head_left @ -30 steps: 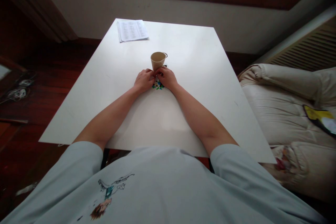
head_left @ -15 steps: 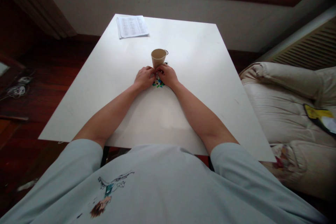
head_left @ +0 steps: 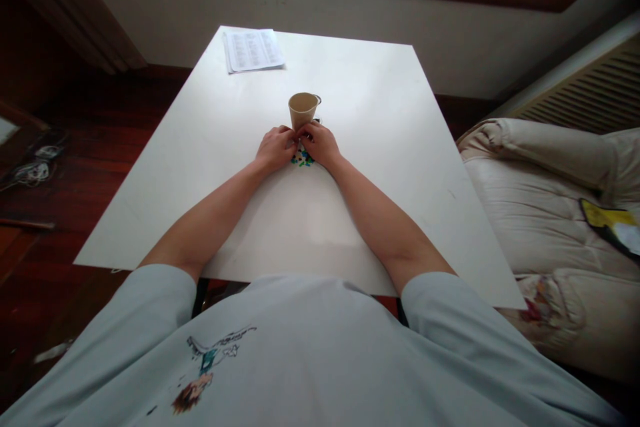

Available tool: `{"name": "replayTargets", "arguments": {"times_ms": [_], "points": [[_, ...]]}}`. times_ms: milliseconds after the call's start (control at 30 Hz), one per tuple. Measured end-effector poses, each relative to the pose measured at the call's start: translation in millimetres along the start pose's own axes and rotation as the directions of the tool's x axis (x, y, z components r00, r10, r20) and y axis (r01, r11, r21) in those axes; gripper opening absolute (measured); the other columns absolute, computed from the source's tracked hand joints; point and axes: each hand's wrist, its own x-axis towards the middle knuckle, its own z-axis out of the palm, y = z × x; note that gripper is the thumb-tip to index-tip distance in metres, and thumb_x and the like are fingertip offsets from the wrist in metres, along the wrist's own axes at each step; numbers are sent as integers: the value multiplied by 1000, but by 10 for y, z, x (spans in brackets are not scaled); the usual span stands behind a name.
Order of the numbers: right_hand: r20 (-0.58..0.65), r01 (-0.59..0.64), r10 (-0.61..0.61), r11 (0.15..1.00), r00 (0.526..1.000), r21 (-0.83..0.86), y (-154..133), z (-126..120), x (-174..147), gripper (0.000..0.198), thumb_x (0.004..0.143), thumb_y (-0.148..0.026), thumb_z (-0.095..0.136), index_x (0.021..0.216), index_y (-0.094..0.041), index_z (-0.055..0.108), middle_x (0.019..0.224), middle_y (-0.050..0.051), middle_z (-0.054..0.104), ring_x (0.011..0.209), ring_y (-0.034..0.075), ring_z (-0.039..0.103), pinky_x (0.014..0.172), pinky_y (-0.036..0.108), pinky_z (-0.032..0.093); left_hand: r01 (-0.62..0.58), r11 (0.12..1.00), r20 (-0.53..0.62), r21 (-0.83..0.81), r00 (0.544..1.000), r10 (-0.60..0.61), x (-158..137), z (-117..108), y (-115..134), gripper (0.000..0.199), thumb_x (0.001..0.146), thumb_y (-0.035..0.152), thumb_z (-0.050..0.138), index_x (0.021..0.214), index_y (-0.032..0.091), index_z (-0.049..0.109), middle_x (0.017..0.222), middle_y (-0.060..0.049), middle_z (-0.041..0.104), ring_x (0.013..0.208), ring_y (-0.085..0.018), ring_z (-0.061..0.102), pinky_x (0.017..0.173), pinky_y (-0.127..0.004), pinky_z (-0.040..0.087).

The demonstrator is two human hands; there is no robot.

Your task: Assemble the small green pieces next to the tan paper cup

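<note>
A tan paper-like cup (head_left: 303,107) with a thin loop at its right rim stands upright on the white table (head_left: 320,227). Just in front of its base, my left hand (head_left: 277,148) and my right hand (head_left: 321,143) meet, fingertips bent and pressed close together. What they pinch, if anything, is too small and covered by the fingers. Under and between the hands lie several small green, blue, yellow and dark pieces (head_left: 303,161), too tiny to name. Behind my right fingers a small dark object (head_left: 317,121) shows in part beside the cup.
Printed sheets of paper (head_left: 254,51) lie at the far left corner of the table. To the right is a cream padded sofa (head_left: 540,193) with a yellow and black item (head_left: 607,217) on it. Cables (head_left: 37,167) lie off to the left.
</note>
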Motion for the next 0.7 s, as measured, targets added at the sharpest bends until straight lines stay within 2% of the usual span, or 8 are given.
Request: {"name": "replayTargets", "arguments": {"times_ms": [433,700], "points": [[6,-19,19,1000,1000,22,-119,-79,-28,26,95,-24,62,106,-21,84,117,12,78,103,29,69,100,44,59,-1,1000,-3,13,1000,1,-5,-2,5,36,100,26,63,127,26,87,134,-13,80,130,-36,69,120,-54,55],[2,6,-6,1000,1000,18,-72,-47,-16,27,96,-23,61,109,-21,85,117,12,78,106,29,68,99,42,59,4,1000,4,10,1000,-4,-8,-11,23,39,100,27,62,130,27,87,135,-13,80,131,-36,69,120,-54,54]]}}
